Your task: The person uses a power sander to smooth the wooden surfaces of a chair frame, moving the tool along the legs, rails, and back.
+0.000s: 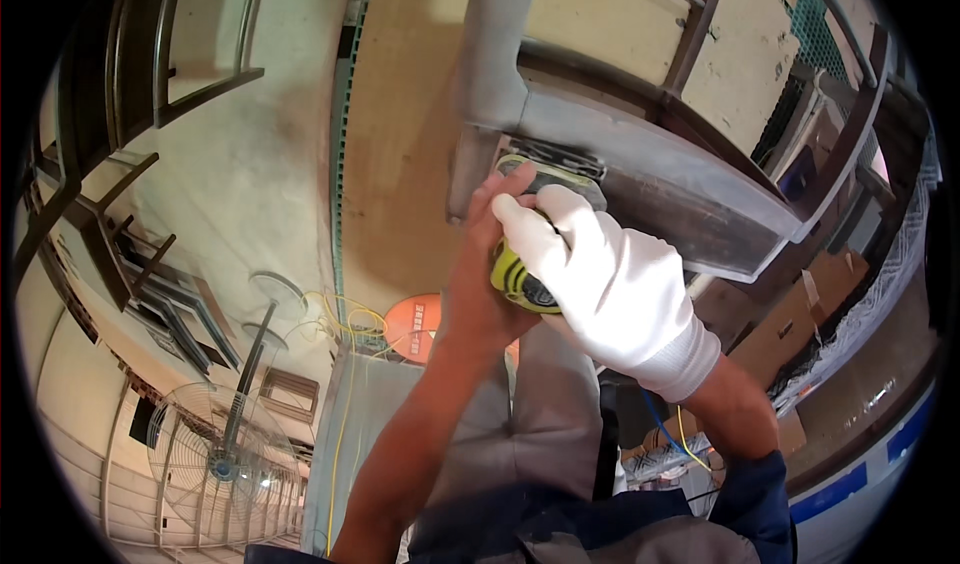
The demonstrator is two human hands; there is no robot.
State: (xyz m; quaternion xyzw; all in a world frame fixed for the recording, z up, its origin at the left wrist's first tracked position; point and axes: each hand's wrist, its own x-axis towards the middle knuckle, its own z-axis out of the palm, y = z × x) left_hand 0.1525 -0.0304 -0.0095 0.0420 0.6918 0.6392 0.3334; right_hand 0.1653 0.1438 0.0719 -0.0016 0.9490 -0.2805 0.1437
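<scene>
Gloved right hand (600, 289) and bare left hand (490, 264) both clasping a yellow-and-black palm sander (530, 264), pressed on a dusty grey wooden furniture frame (640, 179), workshop floor (pale, dusty) (250, 174), standing metal fan (220, 464) nearby.

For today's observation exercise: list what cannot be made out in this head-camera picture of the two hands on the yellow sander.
- Yellow sander: its body is mostly hidden under the gloved right hand and bare left hand.
- Sanding pad: its contact with the grey wooden piece is tucked beneath that piece.
- Left-hand fingers: covered by the glove.
- Blue cable: its end is lost behind the trousers.
</scene>
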